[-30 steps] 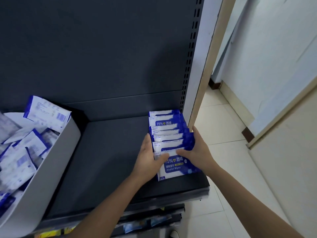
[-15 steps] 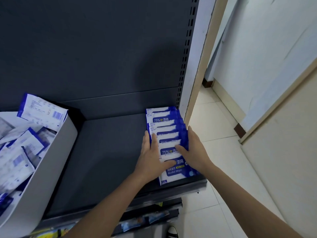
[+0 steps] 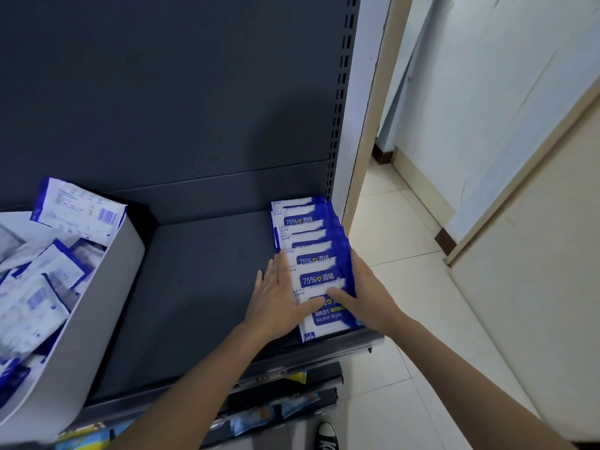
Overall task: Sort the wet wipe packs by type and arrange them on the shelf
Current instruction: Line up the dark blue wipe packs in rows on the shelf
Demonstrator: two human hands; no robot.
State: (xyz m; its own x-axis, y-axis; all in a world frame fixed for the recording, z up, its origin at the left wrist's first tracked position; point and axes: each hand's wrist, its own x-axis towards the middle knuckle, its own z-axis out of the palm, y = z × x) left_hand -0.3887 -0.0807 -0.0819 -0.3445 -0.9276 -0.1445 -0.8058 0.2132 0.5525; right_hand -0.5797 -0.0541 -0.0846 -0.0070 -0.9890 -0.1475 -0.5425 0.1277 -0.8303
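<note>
A row of several blue-and-white alcohol wipe packs (image 3: 313, 254) lies overlapped along the right end of the dark shelf (image 3: 201, 287), running from the back panel to the front edge. My left hand (image 3: 276, 300) lies flat with straight fingers against the row's left side, its thumb on the front pack. My right hand (image 3: 363, 287) presses the row's right side with straight fingers, thumb across the front pack. A white bin (image 3: 107, 306) at the left holds a loose heap of more wipe packs (image 3: 39, 280).
The shelf's slotted upright (image 3: 341, 108) and a beige post stand right beside the row. To the right lies a tiled floor (image 3: 406, 368) beside a pale wall. A lower shelf with packaged goods (image 3: 279, 407) juts out beneath. A shoe shows at the bottom.
Both hands slid forward along the row's sides and flattened out. The left hand's fingers straightened against the packs, and the row looks squared up between the hands.
</note>
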